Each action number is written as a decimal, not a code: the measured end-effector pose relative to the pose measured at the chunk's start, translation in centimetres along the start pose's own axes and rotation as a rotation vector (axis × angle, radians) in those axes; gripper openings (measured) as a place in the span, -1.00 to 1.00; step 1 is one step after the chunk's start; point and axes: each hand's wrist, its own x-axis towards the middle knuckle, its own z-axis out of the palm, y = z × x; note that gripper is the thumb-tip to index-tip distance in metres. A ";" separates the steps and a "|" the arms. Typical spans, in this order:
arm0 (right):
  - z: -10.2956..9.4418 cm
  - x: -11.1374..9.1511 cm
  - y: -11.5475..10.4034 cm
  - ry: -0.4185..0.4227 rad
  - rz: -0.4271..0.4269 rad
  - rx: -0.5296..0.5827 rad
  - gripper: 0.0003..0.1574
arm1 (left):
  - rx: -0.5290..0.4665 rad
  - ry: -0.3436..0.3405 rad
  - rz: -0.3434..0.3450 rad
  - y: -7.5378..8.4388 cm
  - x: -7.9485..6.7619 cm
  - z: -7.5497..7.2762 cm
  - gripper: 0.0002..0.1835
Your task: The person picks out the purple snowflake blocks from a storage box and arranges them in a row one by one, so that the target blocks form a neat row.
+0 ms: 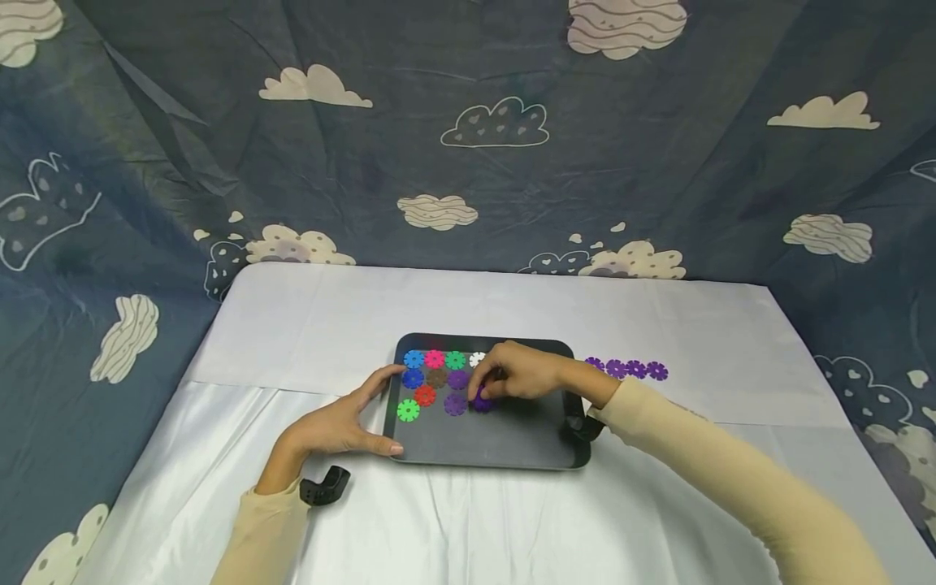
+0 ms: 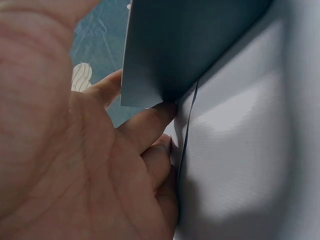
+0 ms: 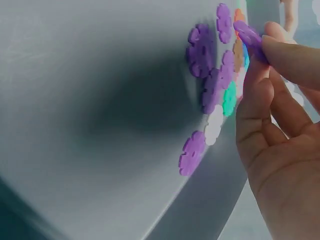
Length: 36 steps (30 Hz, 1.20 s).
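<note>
My right hand (image 1: 515,372) is over the middle of a dark grey tray (image 1: 497,443). Its thumb and fingertips pinch a purple flower-shaped disc (image 3: 251,41), tilted above the tray in the right wrist view. Below lie more purple discs (image 3: 201,51), a white disc (image 3: 214,125) and a green one (image 3: 229,99). My left hand (image 1: 338,422) touches the tray's left side, fingers and thumb spread along the rim. In the left wrist view its fingers rest against the tray's edge, some fingertips hidden.
Blue (image 1: 413,359), pink (image 1: 435,359), brown (image 1: 436,378), red (image 1: 425,396) and light green (image 1: 408,410) discs lie in the tray's left part. Several purple discs (image 1: 636,370) stand in a row on the white cloth (image 1: 468,309), right of the tray. A cloud-patterned curtain (image 1: 409,179) hangs behind.
</note>
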 end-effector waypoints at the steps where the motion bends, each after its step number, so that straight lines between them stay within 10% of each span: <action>1: 0.0 -0.1 0.0 0.009 0.000 0.004 -0.80 | -0.001 0.001 0.001 0.0 0.0 0.0 0.23; 36: -1.5 -7.6 1.7 0.438 0.071 0.268 -0.79 | -0.010 0.000 -0.019 -0.1 0.0 0.0 0.24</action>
